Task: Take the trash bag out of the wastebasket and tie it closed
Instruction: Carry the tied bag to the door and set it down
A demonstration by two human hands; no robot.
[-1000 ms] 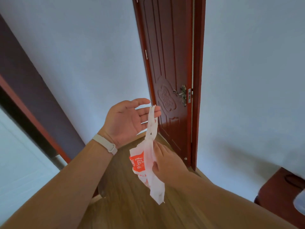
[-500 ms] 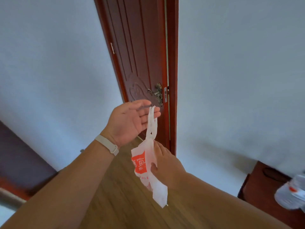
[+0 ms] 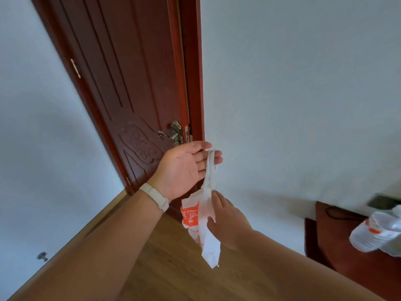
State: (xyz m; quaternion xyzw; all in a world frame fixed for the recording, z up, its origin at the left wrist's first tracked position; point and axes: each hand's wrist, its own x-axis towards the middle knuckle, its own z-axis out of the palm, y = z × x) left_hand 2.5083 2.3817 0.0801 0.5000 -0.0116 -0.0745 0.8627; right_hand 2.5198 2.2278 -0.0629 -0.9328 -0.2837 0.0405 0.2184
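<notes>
A small white plastic bag [image 3: 200, 218] with an orange printed panel hangs in mid-air in front of me. Its twisted handle loop runs up over the fingers of my left hand [image 3: 184, 168], which is raised palm-up with fingers stretched out. My right hand [image 3: 225, 222] is lower, pinching the bag's body from the right side. The bag's loose end dangles below my right hand. No wastebasket is in view.
A dark red wooden door [image 3: 130, 83] with a brass lever handle [image 3: 171, 134] stands shut ahead. White walls flank it. At the right is a dark wooden table [image 3: 338, 240] with a clear plastic bottle [image 3: 375, 231] on it. Below is wood flooring [image 3: 165, 266].
My view has swung to the right, so the door has slid left and the table with the bottle has come into view. Both hands keep the same hold on the bag.
</notes>
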